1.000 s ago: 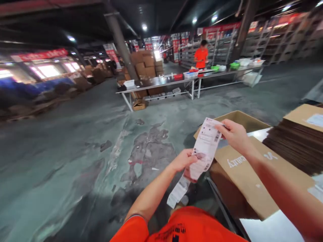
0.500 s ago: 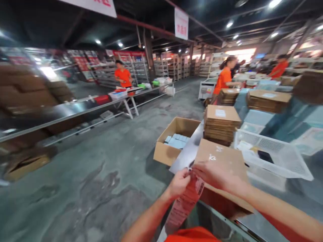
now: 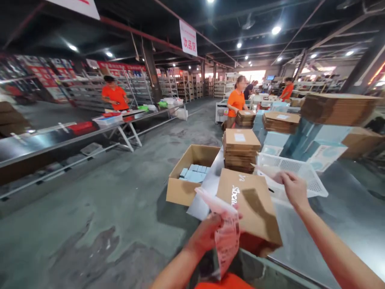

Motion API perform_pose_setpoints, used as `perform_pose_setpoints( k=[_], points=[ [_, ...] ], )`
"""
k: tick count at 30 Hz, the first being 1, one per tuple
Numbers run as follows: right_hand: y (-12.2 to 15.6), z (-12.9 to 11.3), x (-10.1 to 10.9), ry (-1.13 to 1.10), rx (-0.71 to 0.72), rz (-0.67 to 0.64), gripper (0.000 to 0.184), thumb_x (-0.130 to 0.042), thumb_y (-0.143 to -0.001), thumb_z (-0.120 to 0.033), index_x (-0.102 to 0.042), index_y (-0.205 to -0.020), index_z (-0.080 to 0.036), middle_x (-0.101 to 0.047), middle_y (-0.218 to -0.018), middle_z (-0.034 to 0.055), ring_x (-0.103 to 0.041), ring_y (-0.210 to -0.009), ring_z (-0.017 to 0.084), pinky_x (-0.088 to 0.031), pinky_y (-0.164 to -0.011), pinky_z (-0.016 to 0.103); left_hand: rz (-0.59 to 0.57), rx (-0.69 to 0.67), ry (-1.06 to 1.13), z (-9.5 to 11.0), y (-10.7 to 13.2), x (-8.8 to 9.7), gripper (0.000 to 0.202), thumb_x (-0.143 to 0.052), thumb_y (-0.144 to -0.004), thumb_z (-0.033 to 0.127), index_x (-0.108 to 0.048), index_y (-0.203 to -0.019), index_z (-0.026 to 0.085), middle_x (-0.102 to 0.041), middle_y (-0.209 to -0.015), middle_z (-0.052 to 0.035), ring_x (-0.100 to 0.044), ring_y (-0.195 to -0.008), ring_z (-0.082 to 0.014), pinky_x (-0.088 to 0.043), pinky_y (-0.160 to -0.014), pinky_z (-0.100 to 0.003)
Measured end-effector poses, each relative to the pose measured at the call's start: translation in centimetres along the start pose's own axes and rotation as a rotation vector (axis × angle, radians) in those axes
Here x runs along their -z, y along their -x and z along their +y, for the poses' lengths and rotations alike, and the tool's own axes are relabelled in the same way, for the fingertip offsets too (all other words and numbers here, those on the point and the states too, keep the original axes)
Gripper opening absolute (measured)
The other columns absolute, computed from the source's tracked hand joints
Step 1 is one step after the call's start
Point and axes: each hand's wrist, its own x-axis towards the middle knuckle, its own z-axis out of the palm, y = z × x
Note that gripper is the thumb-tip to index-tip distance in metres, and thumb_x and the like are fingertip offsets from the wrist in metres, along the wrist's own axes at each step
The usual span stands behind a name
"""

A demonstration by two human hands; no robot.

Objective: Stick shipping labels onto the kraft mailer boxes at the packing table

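Observation:
My left hand [image 3: 207, 232] is closed around a strip of printed labels [image 3: 227, 241], which hangs down toward my lap and has its upper end folded over. Beside it lies a closed cardboard box [image 3: 249, 196] with white handwriting on top. Over the near edge of a white plastic basket [image 3: 311, 180], my right hand [image 3: 294, 188] pinches a thin pale slip [image 3: 267, 171]. Blur hides what is printed on the slip, if anything. A shadow falls across the box top.
Behind the box stands a stack of flat cardboard [image 3: 240, 154]. An open carton [image 3: 183, 192] with light-blue boxes sits to the left. Light-blue cartons [image 3: 326, 148] are piled at the right on the metal table [image 3: 337, 208]. Co-workers [image 3: 236, 102] in orange stand farther off.
My hands, together on the label strip before, are now apart. The right hand has moved right with a pale slip, while the left keeps the strip. The view has turned right.

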Motion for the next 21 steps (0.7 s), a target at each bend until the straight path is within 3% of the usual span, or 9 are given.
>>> perform_pose_setpoints(
  k=[2, 4, 6, 7, 9, 12, 14, 18, 21],
  points=[
    [3.3, -1.3, -0.3, 0.095, 0.140, -0.236, 0.038, -0.051, -0.083, -0.053, -0.071, -0.091, -0.021, -0.072, -0.099, 0.0113, -0.064, -0.099, 0.029, -0.050, -0.091, 0.046, 0.025, 0.019, 0.083, -0.1, -0.2, -0.5, 0.061, -0.092, -0.050, 0.045, -0.073, -0.102, 0.017, -0.074, -0.103, -0.0108, -0.068, -0.091, -0.0254, -0.048, -0.093, -0.043],
    [6.4, -2.6, -0.9, 0.135, 0.262, -0.629, 0.048, -0.063, -0.079, -0.055, -0.071, -0.113, -0.022, -0.067, -0.123, 0.0122, -0.059, -0.117, 0.031, -0.045, -0.103, 0.047, 0.143, 0.008, 0.098, -0.4, -0.1, -0.7, 0.052, -0.094, -0.047, 0.037, -0.074, -0.089, 0.016, -0.075, -0.092, -0.0075, -0.068, -0.087, -0.0231, -0.048, -0.097, -0.042],
    [8.1, -2.8, -1.3, 0.125, 0.165, -0.833, 0.063, -0.069, -0.075, -0.055, -0.063, -0.129, -0.024, -0.062, -0.132, 0.0121, -0.057, -0.121, 0.031, -0.048, -0.101, 0.045, 0.239, -0.004, 0.070, -0.8, 0.4, -0.6, 0.046, -0.094, -0.048, 0.036, -0.074, -0.084, 0.016, -0.075, -0.087, -0.0058, -0.069, -0.087, -0.0230, -0.048, -0.098, -0.042],
    [8.5, -2.4, -1.5, 0.115, 0.044, -0.834, 0.063, -0.068, -0.075, -0.056, -0.063, -0.129, -0.023, -0.063, -0.129, 0.0125, -0.061, -0.115, 0.030, -0.051, -0.094, 0.043, 0.258, -0.003, 0.053, -1.0, 0.9, -0.6, 0.047, -0.093, -0.049, 0.038, -0.074, -0.087, 0.016, -0.076, -0.090, -0.0062, -0.069, -0.091, -0.0247, -0.049, -0.098, -0.043],
    [8.8, -1.0, -2.0, 0.039, -0.226, -0.827, 0.051, -0.062, -0.079, -0.058, -0.070, -0.110, -0.019, -0.070, -0.108, 0.0125, -0.066, -0.094, 0.026, -0.055, -0.075, 0.036, 0.253, 0.004, 0.021, -1.5, 1.9, -0.8, 0.051, -0.091, -0.052, 0.043, -0.075, -0.093, 0.018, -0.076, -0.099, -0.0081, -0.068, -0.100, -0.0294, -0.050, -0.099, -0.045],
    [8.5, 0.9, -3.0, -0.273, -0.492, -0.889, 0.048, -0.062, -0.075, -0.064, -0.066, -0.079, -0.016, -0.066, -0.073, 0.0063, -0.058, -0.062, 0.016, -0.044, -0.053, 0.027, 0.209, 0.025, 0.004, -2.4, 3.2, -1.3, 0.052, -0.090, -0.053, 0.039, -0.075, -0.098, 0.019, -0.075, -0.105, -0.0095, -0.068, -0.104, -0.0320, -0.052, -0.097, -0.047],
    [7.7, 1.8, -3.4, -0.414, -0.517, -0.789, 0.045, -0.068, -0.070, -0.061, -0.063, -0.076, -0.017, -0.059, -0.065, 0.0016, -0.049, -0.054, 0.011, -0.038, -0.049, 0.025, 0.198, 0.067, 0.011, -2.9, 3.8, -1.3, 0.054, -0.091, -0.052, 0.040, -0.075, -0.099, 0.018, -0.075, -0.103, -0.0106, -0.070, -0.098, -0.0320, -0.053, -0.094, -0.048],
    [4.4, 3.5, -3.6, -0.269, -0.375, -0.447, 0.038, -0.069, -0.067, -0.055, -0.061, -0.073, -0.019, -0.053, -0.060, -0.0002, -0.039, -0.050, 0.010, -0.032, -0.047, 0.026, 0.284, 0.023, -0.016, -3.4, 4.9, -0.2, 0.053, -0.091, -0.055, 0.042, -0.075, -0.098, 0.017, -0.075, -0.104, -0.0122, -0.071, -0.095, -0.0325, -0.051, -0.096, -0.051],
    [2.7, 4.4, -4.9, -0.170, -0.334, -0.492, 0.031, -0.067, -0.072, -0.051, -0.064, -0.078, -0.020, -0.059, -0.067, 0.0028, -0.047, -0.055, 0.014, -0.038, -0.050, 0.029, 0.318, -0.043, -0.014, -3.8, 5.9, 0.7, 0.043, -0.089, -0.061, 0.039, -0.076, -0.096, 0.018, -0.074, -0.107, -0.0131, -0.069, -0.104, -0.0346, -0.048, -0.099, -0.054]
  ],
)
